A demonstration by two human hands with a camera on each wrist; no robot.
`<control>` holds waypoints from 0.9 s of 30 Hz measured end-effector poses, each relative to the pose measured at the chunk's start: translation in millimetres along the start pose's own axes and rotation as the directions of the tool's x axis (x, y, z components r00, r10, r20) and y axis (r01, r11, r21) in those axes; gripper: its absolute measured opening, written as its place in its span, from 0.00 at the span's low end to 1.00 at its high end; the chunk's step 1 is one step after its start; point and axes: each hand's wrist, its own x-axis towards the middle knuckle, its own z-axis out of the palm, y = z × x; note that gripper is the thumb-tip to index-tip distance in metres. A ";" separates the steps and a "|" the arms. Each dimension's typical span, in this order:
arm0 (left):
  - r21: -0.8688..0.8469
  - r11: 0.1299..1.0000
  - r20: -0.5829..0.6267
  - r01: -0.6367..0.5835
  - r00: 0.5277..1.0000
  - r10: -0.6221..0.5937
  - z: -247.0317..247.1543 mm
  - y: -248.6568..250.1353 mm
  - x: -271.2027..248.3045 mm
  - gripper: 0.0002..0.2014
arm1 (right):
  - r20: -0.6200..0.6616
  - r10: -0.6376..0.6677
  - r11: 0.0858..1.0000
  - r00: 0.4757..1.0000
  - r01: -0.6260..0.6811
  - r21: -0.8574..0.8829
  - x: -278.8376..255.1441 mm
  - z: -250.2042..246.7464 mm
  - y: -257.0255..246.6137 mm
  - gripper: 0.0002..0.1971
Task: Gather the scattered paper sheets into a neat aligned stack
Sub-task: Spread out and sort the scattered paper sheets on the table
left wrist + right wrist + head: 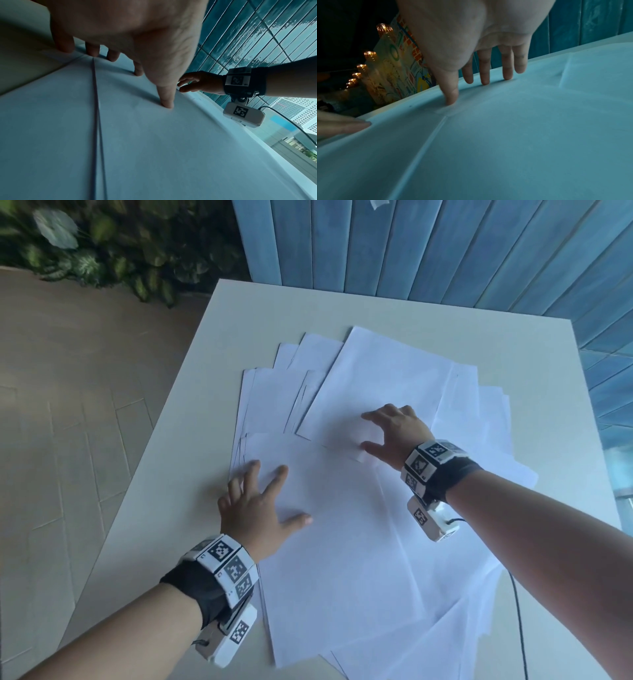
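Several white paper sheets [376, 392] lie fanned and overlapping across the white table [191, 412]. My left hand [270, 498] rests spread on the near-left sheet [342, 559], its straight fingertips [167, 104] pressing the paper by the pile's left edge. My right hand [380, 433] sits further back on the top sheet, fingers spread and straight, with the fingertips [452, 100] pressing down near that sheet's near corner. Neither hand grips a sheet. The same pale paper [505, 148] fills the right wrist view.
A blue tiled wall [428, 244] stands behind the table and to its right. Leafy plants [113, 251] and a tan floor [51, 405] lie to the left. A black cable [519, 621] runs off the table's near right. Wrist cameras hang under both wrists.
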 end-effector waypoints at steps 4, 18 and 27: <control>0.008 1.000 0.004 -0.007 1.000 0.007 0.5 -1.2 0.0 0.47 | 0.078 -0.089 0.995 0.993 0.085 0.051 -4.6 3.7 -5.5 0.44; -0.145 0.989 0.001 -0.012 1.000 0.012 -6.7 -18.3 7.8 0.52 | 0.068 -0.351 0.936 0.934 0.351 0.013 -20.6 -3.5 -28.5 0.13; -0.245 0.967 -0.068 -0.074 0.996 0.059 -3.1 -32.9 3.3 0.47 | 0.191 -0.473 0.876 0.860 0.482 -0.003 -66.4 4.9 -43.6 0.16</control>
